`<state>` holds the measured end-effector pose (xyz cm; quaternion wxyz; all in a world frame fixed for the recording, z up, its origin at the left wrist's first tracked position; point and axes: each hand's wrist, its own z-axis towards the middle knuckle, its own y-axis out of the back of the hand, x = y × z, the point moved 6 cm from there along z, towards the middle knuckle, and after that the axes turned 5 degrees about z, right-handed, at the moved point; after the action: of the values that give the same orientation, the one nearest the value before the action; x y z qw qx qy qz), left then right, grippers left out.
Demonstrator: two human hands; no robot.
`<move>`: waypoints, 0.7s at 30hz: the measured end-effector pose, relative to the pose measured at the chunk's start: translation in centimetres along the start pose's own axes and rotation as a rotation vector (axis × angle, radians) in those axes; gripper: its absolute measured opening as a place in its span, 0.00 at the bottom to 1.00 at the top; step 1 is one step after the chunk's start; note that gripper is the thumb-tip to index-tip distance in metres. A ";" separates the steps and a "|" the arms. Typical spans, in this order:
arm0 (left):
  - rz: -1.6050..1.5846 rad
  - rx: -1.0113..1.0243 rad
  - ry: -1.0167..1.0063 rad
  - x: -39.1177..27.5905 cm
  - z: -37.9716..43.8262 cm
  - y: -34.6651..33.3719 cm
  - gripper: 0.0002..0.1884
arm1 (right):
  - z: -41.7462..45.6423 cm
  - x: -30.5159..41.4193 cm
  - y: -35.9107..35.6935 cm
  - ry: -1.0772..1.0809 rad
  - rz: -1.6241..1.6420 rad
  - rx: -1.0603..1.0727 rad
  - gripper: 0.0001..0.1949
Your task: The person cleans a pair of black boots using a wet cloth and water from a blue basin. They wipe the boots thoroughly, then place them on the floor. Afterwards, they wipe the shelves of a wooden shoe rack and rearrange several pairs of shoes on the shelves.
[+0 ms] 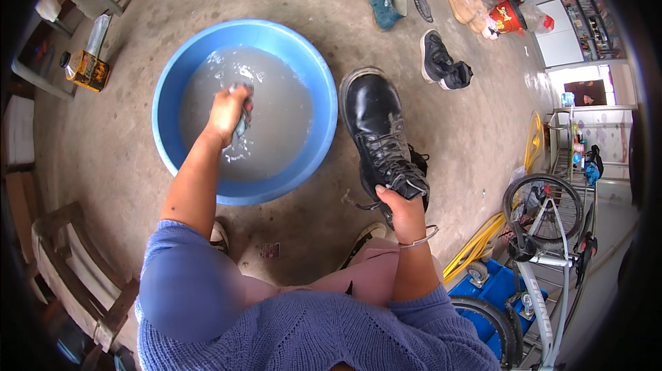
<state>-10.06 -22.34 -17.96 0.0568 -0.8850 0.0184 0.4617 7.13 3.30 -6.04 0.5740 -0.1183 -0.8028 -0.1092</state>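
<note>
A wet, wadded cloth (pixel 243 121) is gripped in my left hand (pixel 225 112), over the cloudy, sudsy water inside a blue plastic basin (pixel 166 128). My right hand (pixel 406 210) holds a black leather lace-up boot (pixel 373 104) by its ankle collar, to the right of the basin. The boot's toe points away from me and its upper faces up; loose laces hang at its side. Part of another black laced item shows behind the collar, mostly hidden. Whether the cloth touches the water is hard to tell.
Black shoes (pixel 439 58) and teal boots (pixel 385 6) lie on the concrete floor beyond. At right are a bicycle (pixel 540 267), a yellow hose (pixel 478 241) and a blue wheeled platform (pixel 491 288). A wooden chair (pixel 77 267) and a dark-capped bottle (pixel 88 68) are at left.
</note>
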 end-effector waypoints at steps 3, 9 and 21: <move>1.109 0.047 -0.181 3.4 1.9 2.6 0.22 | -0.3 -0.5 0.1 0.026 -0.150 -0.024 0.14; 0.775 -0.015 -0.469 -5.9 -3.9 -3.7 0.27 | -0.3 -0.9 -0.9 -0.030 -0.495 0.052 0.14; 0.784 -0.177 -1.209 -4.8 -8.1 -7.9 0.10 | -1.4 -0.9 -1.6 0.029 -0.163 0.003 0.06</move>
<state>-5.53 -15.49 -8.76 -0.1846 -0.4045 0.2623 0.8564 8.17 1.33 -6.49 0.5750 -0.0502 -0.8015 -0.1563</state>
